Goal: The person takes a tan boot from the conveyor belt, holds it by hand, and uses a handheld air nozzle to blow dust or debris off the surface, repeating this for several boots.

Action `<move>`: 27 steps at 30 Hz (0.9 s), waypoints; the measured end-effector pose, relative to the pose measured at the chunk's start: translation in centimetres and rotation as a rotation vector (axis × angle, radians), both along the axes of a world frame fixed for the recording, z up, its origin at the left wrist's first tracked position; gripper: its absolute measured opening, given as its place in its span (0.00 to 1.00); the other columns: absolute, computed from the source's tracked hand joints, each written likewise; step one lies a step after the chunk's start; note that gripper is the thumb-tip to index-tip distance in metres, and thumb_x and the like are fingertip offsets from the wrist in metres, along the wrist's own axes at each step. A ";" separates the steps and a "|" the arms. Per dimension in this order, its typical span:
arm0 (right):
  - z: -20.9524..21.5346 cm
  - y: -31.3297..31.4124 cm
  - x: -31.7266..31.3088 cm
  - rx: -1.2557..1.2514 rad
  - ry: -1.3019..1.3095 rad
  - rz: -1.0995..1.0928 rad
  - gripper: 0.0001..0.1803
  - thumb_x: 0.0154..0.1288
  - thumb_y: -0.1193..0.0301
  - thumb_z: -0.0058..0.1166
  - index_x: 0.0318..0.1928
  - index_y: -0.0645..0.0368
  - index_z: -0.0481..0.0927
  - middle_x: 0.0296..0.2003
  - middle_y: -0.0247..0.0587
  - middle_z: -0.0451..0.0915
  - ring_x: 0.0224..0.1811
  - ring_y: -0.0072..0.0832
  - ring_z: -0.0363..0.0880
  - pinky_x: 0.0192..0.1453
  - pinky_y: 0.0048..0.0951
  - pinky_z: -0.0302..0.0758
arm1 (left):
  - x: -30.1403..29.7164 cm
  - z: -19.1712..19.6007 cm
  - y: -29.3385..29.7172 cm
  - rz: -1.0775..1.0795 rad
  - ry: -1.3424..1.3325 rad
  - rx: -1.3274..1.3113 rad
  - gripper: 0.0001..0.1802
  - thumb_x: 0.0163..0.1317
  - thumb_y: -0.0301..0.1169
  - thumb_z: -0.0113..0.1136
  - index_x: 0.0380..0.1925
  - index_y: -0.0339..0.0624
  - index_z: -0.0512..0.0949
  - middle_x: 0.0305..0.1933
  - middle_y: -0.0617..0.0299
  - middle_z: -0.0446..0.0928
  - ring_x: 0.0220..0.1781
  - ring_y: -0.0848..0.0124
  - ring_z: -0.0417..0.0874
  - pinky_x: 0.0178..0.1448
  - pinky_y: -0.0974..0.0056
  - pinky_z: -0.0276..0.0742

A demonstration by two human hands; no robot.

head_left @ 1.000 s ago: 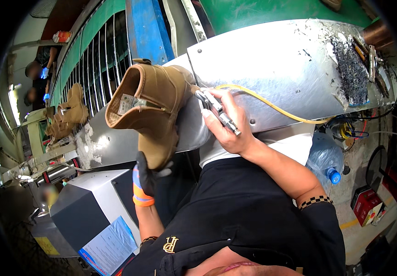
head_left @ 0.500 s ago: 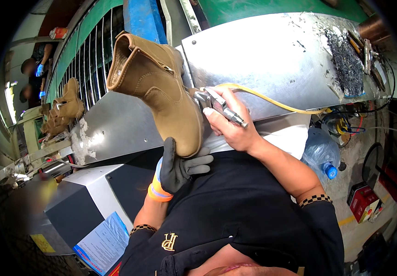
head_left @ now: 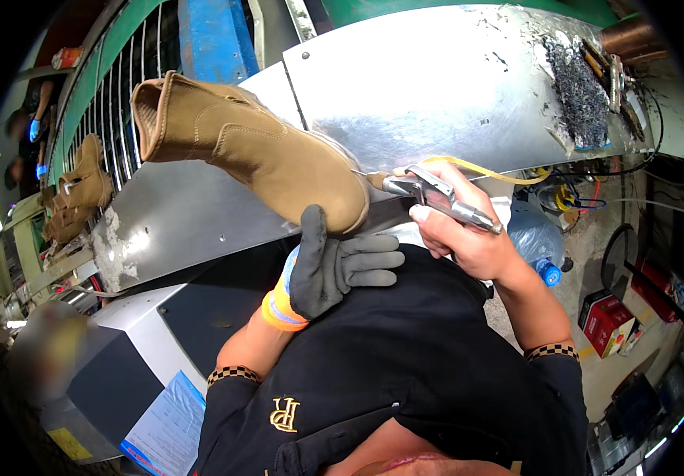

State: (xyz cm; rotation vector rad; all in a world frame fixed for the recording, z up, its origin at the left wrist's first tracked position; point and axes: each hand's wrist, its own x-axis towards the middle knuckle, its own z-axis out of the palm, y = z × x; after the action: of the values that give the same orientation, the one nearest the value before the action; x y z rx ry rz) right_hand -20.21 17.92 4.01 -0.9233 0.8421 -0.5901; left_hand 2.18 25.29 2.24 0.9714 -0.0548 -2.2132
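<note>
A tan suede ankle boot [head_left: 262, 155] is held lying level over a sloped sheet-metal surface [head_left: 437, 87], its opening to the left and its toe to the right. My left hand [head_left: 334, 266], in a grey glove with an orange cuff, holds the boot under the toe, thumb up against it. My bare right hand [head_left: 469, 238] grips a metal blow gun [head_left: 437, 194] fed by a yellow hose [head_left: 484, 168]. The gun's thin nozzle points at the boot's toe, almost touching it.
More tan boots [head_left: 80, 194] stand by a wire rack at the left. A dark heap of debris [head_left: 576, 95] lies on the metal at the upper right. A water bottle [head_left: 536, 238] and red boxes [head_left: 607, 321] sit on the floor to the right. A grey cabinet [head_left: 120, 357] with a blue sheet [head_left: 163, 428] stands lower left.
The boot has swung from hanging toe-down to lying level, its toe now at the nozzle. My left hand has risen to the toe. My right hand with the gun has barely moved.
</note>
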 end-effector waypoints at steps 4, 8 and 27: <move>2.1 -0.5 -0.8 -0.014 0.098 0.017 0.18 0.68 0.68 0.53 0.55 0.61 0.72 0.22 0.27 0.72 0.20 0.12 0.68 0.24 0.19 0.65 | -0.6 -0.2 -0.9 -0.048 0.053 -0.045 0.54 0.62 0.71 0.33 0.70 0.33 0.52 0.60 0.39 0.73 0.59 0.50 0.79 0.57 0.51 0.79; 3.5 -0.6 -1.2 0.006 0.176 0.010 0.19 0.68 0.68 0.54 0.56 0.62 0.72 0.21 0.27 0.73 0.19 0.12 0.68 0.23 0.18 0.65 | -1.7 -0.1 -1.8 -0.070 0.072 -0.055 0.55 0.61 0.73 0.33 0.70 0.33 0.51 0.60 0.40 0.73 0.58 0.51 0.79 0.57 0.52 0.79; -2.2 5.1 1.6 -0.801 0.393 -0.322 0.24 0.61 0.81 0.55 0.58 0.71 0.67 0.35 0.50 0.82 0.26 0.23 0.80 0.34 0.22 0.75 | -5.0 -2.6 -6.0 -0.148 -0.079 -0.397 0.57 0.59 0.76 0.28 0.62 0.28 0.63 0.53 0.54 0.74 0.55 0.66 0.76 0.61 0.63 0.71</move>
State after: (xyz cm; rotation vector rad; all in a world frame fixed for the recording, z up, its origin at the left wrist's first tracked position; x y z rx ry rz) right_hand -18.65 23.00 1.76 -1.6839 1.1406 -1.0867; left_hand -2.87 19.31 -0.34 0.8506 -0.5957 -2.1781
